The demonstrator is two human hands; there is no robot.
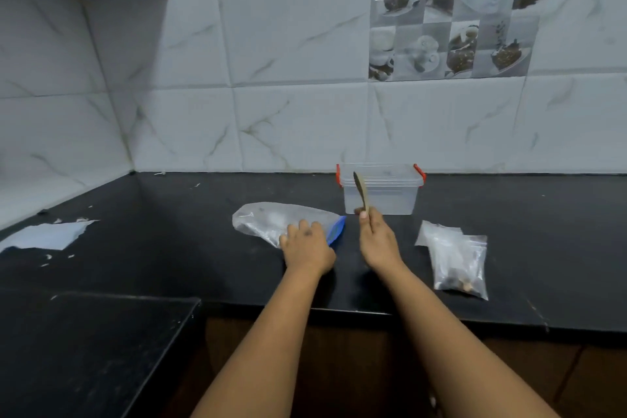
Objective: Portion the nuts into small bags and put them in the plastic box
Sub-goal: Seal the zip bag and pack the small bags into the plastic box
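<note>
while the left hand (307,244) rests on the near end of the large clear bag (278,219), fingers curled over the plastic beside its blue zip strip (336,231), the right hand (376,237) is clamped on the handle of a wooden spoon (360,190), bowl pointing up in front of the plastic box (381,193). whether the left fingers actually pinch the bag or only press on it, i cannot tell. the large bag lies flat around the middle of the table (169,231) and looks nearly spent; no nuts are plainly visible in it. the box stands toward the back edge, its red latches showing. toward the right, near the front edge, lie the small bags (456,258), the nearest with a few nuts (461,285) at its bottom.

the step in hand appears to be scooping. to do it well, the left hand should lift and spread the bag's mouth so the spoon enters level, and each load should stay modest so nothing spills over the dark table. torn paper scraps (44,236) sit by the left edge.
</note>
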